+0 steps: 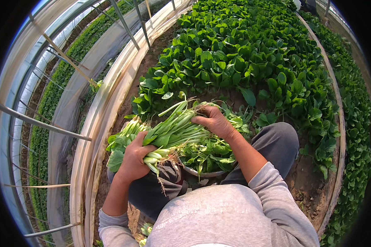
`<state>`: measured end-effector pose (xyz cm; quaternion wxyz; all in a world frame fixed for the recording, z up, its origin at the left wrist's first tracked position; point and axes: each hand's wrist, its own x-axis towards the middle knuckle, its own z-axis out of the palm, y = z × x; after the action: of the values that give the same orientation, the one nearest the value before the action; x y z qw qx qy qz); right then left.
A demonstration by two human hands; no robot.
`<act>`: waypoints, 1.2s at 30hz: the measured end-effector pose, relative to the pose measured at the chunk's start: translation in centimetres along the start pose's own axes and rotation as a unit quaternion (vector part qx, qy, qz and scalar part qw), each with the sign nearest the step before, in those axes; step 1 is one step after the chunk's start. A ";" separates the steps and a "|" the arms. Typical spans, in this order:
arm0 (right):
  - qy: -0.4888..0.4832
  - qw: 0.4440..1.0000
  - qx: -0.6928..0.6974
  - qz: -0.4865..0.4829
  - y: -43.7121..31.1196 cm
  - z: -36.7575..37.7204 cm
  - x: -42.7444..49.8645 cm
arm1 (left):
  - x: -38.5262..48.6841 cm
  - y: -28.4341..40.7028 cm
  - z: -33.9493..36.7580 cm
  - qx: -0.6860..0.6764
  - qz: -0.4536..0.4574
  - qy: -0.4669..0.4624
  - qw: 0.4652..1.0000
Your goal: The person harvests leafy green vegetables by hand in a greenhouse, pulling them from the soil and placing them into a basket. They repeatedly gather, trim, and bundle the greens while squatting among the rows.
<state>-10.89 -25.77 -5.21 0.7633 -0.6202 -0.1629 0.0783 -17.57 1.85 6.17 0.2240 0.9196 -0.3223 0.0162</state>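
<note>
My left hand (136, 157) is closed around a bunch of leafy greens (170, 132) with pale stems and thin roots. At the upper right end of the bunch, my right hand (215, 121) has its fingers on the roots and stems, thumb against them. More greens with pale stems (133, 126) lie just beyond my left hand, their roots pointing up. Under the bunch, between my knees, a round metal basin (204, 174) holds loose green leaves (208, 156). What my left palm covers is hidden.
A dense bed of leafy greens (235, 52) grows ahead. Rolled plastic sheeting (111, 102) and metal greenhouse poles (43, 120) run along the left. A narrow pale border strip (335, 83) curves down the right, with more plants beyond. Some cut greens (147, 228) lie on the soil by my left side.
</note>
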 end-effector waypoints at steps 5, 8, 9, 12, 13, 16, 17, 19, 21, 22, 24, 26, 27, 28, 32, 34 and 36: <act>0.038 0.996 -0.076 0.000 1.0 -3.9 0.0 | -0.8 -1.3 -1.7 -0.029 0.005 -0.031 0.999; 0.160 0.935 0.311 -0.057 1.9 -6.1 0.0 | -1.2 -0.9 -3.0 -0.044 -0.007 -0.017 0.999; 0.159 0.933 0.317 -0.060 2.2 -6.9 -0.4 | -1.1 -0.6 -3.1 -0.017 0.007 -0.013 1.000; 0.143 0.956 -0.144 0.211 6.8 -7.8 -0.2 | 0.1 0.6 -3.0 0.092 0.066 -0.001 0.994; 0.050 0.816 -0.526 0.233 6.2 -6.7 -0.5 | 0.0 0.8 -2.9 0.119 0.075 0.000 0.990; 0.197 0.960 -0.037 0.197 3.3 -3.6 -0.2 | 0.0 1.4 -2.8 0.186 0.099 -0.004 0.977; 0.118 0.979 0.110 0.125 2.8 -4.0 0.5 | -0.2 1.4 -2.8 0.190 0.095 -0.011 0.977; 0.075 0.997 0.024 0.009 0.7 -3.3 1.0 | 0.3 1.8 -2.4 0.190 0.104 -0.027 0.976; 0.073 0.996 -0.053 0.011 -0.3 -2.1 1.0 | 0.8 2.1 -1.8 0.190 0.119 -0.049 0.973; 0.087 0.995 -0.055 0.006 -0.3 -1.6 0.9 | 1.0 2.3 -1.5 0.188 0.127 -0.060 0.972; 0.108 0.985 -0.134 -0.024 0.1 -0.9 1.3 | 1.4 2.2 -0.7 0.188 0.133 -0.071 0.971; 0.179 0.979 -0.099 -0.003 0.9 -1.2 1.5 | 1.4 2.0 -0.1 0.172 0.133 -0.073 0.973; 0.241 0.969 -0.043 0.030 2.3 -2.4 1.8 | 1.5 2.1 -0.2 0.165 0.129 -0.076 0.975; 0.302 0.951 0.012 0.061 3.5 -3.9 2.0 | 1.6 2.3 -0.3 0.158 0.126 -0.078 0.976; 0.166 0.895 -0.389 0.142 4.1 -6.6 0.6 | 1.0 1.7 -0.6 0.151 0.115 -0.063 0.980; 0.085 0.987 -0.086 0.108 1.0 -4.9 -0.3 | 0.7 1.1 -0.4 0.137 0.105 -0.050 0.984; -0.007 0.990 0.085 0.111 -1.0 -4.4 -0.9 | 0.6 0.7 0.1 0.118 0.102 -0.039 0.987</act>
<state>-10.31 -30.38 -5.21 0.7987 -0.5669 -0.0906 0.1805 -17.51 0.92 6.49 0.0989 0.9016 -0.4190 0.0410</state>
